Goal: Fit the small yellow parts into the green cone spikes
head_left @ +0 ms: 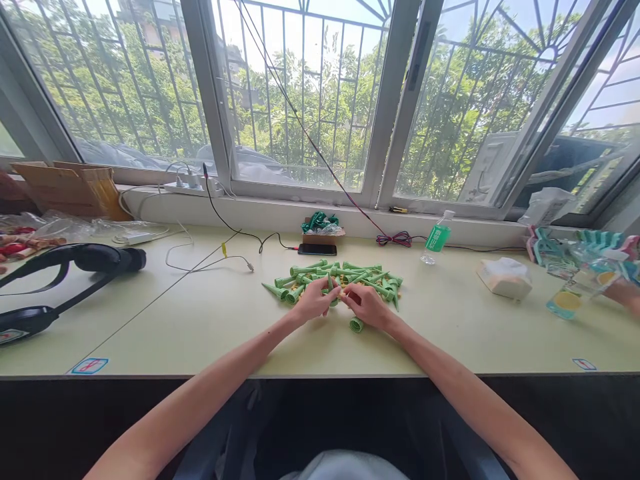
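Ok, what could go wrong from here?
The loose cone lies close by the right hand, so a small shift might knock it rolling.
The held cone is in the left hand's fingers and might slip.
The pile is crowded around the hands; a nudge could push cones toward the phone behind it.

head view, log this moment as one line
left hand: holds green cone; right hand: close beside it; green cone pile: beyond both hands; black phone: behind pile
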`<action>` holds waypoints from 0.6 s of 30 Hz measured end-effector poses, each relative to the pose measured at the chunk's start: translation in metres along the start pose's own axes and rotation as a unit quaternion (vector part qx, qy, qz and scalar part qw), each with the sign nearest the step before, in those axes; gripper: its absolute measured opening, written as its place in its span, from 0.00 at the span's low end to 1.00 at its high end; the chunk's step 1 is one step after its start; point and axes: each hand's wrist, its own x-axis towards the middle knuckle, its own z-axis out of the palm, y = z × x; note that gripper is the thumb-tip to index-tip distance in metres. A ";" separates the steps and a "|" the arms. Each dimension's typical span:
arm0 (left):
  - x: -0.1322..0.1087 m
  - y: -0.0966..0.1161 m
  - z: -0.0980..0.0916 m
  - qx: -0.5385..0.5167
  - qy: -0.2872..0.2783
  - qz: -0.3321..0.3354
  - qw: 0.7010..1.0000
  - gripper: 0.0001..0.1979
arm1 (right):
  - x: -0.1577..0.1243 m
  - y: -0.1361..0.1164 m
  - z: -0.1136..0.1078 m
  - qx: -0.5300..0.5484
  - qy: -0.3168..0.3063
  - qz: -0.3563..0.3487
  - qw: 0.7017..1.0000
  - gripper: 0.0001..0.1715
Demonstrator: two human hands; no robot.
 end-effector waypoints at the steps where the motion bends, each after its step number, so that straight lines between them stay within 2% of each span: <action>1: 0.000 0.000 0.000 0.000 -0.001 0.001 1.000 0.15 | 0.000 0.000 0.000 -0.001 -0.002 0.000 1.000 0.13; 13: 0.000 -0.002 0.000 0.009 -0.008 0.004 1.000 0.16 | 0.000 0.003 0.001 -0.001 -0.015 -0.005 1.000 0.18; 18: 0.000 -0.002 0.000 0.011 -0.007 0.008 1.000 0.16 | 0.000 0.002 0.001 0.001 -0.011 0.008 1.000 0.15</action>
